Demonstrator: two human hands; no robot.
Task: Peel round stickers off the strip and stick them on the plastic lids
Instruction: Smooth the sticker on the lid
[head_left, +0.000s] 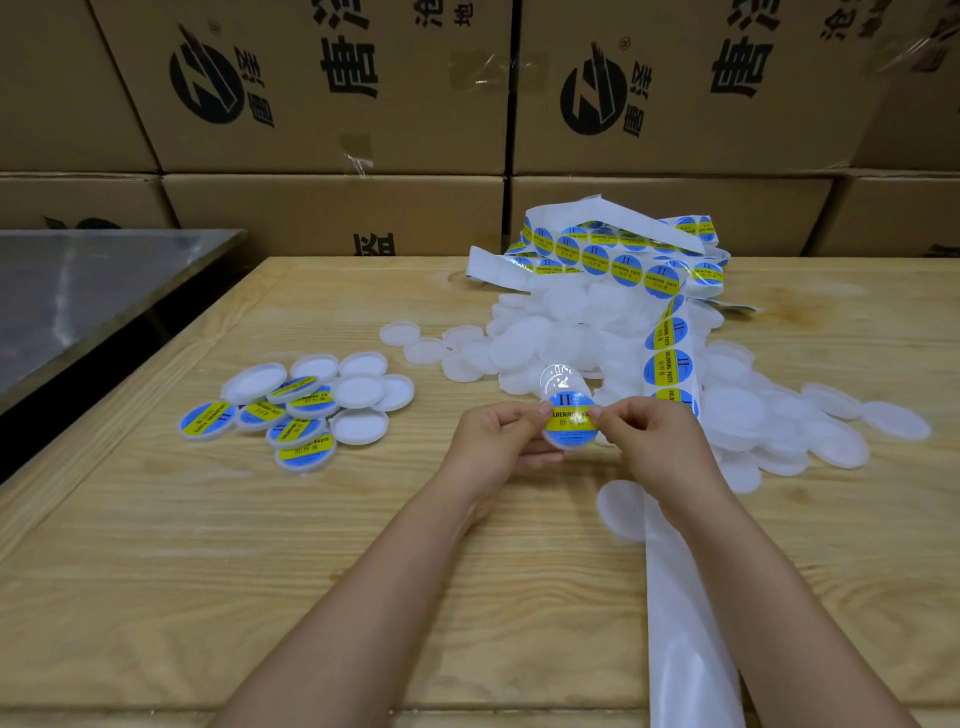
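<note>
At far left lie a few labelled lids (291, 415) — little done, I judge. In the middle, left hand (498, 441) and right hand (649, 436), fingers curled, pinch opposite edges of one lid (566, 446) bearing its sticker (570, 418), held above the table (156, 571). Rightward, the strip (667, 358) and a heap of bare lids (753, 415) — most remains.

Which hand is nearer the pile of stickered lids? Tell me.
Left. The left hand is right of the stickered lids; the right hand lies farther right, beyond it.
</note>
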